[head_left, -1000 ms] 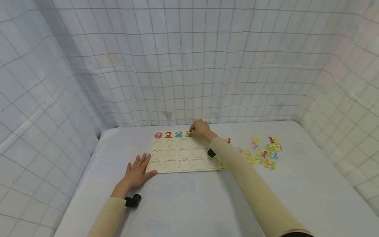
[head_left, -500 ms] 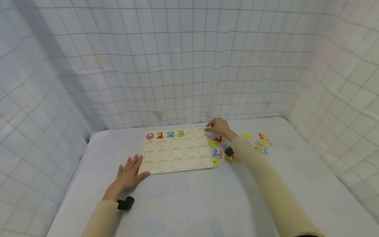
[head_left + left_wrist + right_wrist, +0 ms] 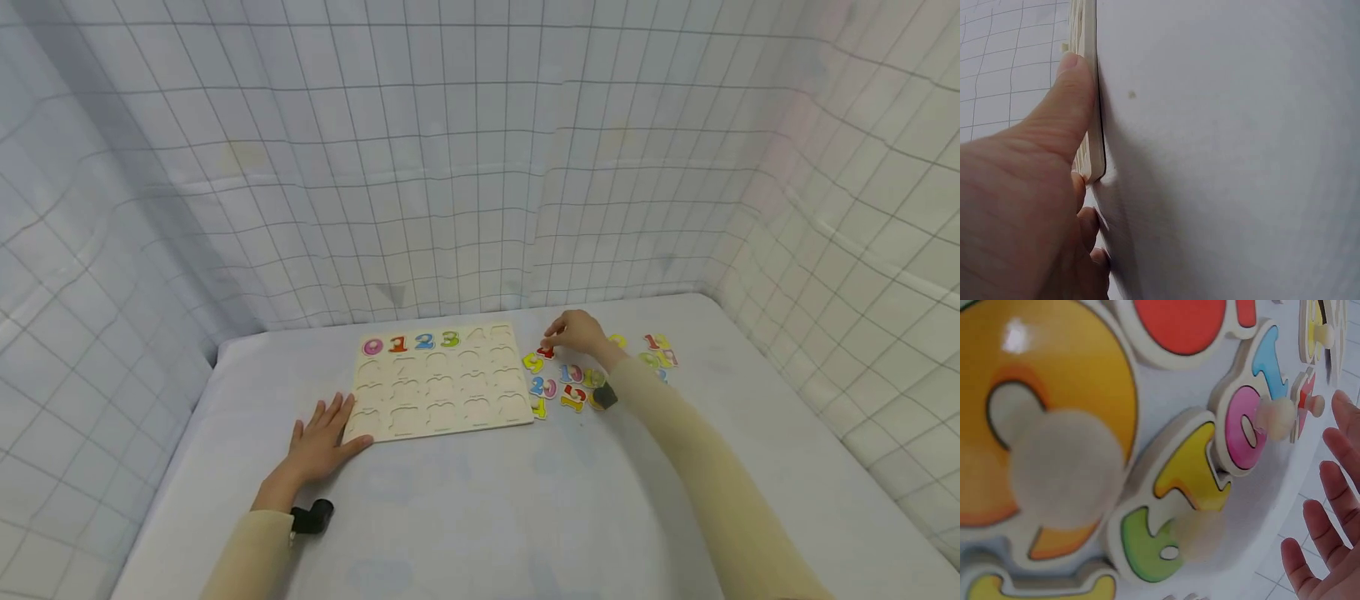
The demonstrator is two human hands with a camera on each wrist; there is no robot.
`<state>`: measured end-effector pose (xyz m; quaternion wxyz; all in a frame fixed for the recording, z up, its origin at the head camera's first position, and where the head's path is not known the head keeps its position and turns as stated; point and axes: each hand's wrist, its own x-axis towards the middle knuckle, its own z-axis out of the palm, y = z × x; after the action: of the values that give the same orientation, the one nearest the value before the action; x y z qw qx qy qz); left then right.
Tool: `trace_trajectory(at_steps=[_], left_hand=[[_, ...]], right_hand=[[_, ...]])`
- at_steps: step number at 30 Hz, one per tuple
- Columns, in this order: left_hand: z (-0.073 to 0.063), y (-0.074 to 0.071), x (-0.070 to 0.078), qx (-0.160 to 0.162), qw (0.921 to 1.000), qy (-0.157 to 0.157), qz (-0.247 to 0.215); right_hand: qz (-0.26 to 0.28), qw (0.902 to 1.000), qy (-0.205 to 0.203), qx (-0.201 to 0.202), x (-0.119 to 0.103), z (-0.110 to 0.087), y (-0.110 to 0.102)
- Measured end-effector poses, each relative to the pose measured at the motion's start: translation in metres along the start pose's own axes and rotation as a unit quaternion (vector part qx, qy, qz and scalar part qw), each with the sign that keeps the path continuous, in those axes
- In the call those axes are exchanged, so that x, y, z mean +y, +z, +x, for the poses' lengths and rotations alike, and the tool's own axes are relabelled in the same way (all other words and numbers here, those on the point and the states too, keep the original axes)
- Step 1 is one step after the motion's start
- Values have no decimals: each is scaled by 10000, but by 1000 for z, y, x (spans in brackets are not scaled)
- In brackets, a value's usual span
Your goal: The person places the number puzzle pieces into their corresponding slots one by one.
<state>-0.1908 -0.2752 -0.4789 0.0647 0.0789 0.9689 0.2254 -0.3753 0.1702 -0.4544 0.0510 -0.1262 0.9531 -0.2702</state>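
Note:
A pale wooden number puzzle board (image 3: 427, 397) lies on the white table, with the knobbed pieces 0 (image 3: 372, 347), 1 (image 3: 398, 344), 2 (image 3: 424, 342) and 3 (image 3: 450, 339) along its back row. My left hand (image 3: 318, 446) rests spread at the board's front left corner; in the left wrist view its thumb (image 3: 1063, 103) lies against the edge. Right of the board, my right hand (image 3: 581, 332) is over a red number piece (image 3: 545, 353), which looks like a 4. In the right wrist view, its fingers (image 3: 1339, 484) stand slightly apart from that red piece's knob (image 3: 1316, 405).
Loose number pieces lie right of the board, among them a yellow one (image 3: 533, 362), a 20 (image 3: 543, 387), a 10 (image 3: 572, 373) and a red-and-yellow 15 (image 3: 573, 397). More pieces (image 3: 662, 350) sit farther right. A checked cloth (image 3: 465, 167) hangs behind the table.
My right hand has moved from the 3 in the back row rightward, past the board's edge, to the red piece. The left hand has stayed at the corner. The head view has shifted slightly.

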Motion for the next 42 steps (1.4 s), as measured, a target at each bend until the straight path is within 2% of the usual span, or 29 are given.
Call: trace_trajectory(at_steps=[7, 17, 23, 27, 32, 37, 42], left_hand=[[1, 2, -3, 26, 10000, -19, 11], [-1, -4, 0, 31, 10000, 7, -14], [-3, -7, 1, 49, 10000, -12, 9], [-4, -8, 2, 61, 10000, -15, -9], [-5, -8, 2, 40, 10000, -26, 3], [-4, -6, 2, 46, 10000, -2, -26], [-1, -3, 1, 25, 10000, 18, -22]], right_hand=[[121, 9996, 154, -206, 7, -2, 10], [202, 9997, 159, -30, 4, -3, 14], [75, 9999, -34, 110, -3, 0, 16], [130, 9994, -160, 276, -14, 6, 14], [203, 9974, -602, 344, -38, 16, 17], [124, 9949, -963, 263, -57, 29, 30], [57, 9943, -1051, 169, -69, 42, 46]])
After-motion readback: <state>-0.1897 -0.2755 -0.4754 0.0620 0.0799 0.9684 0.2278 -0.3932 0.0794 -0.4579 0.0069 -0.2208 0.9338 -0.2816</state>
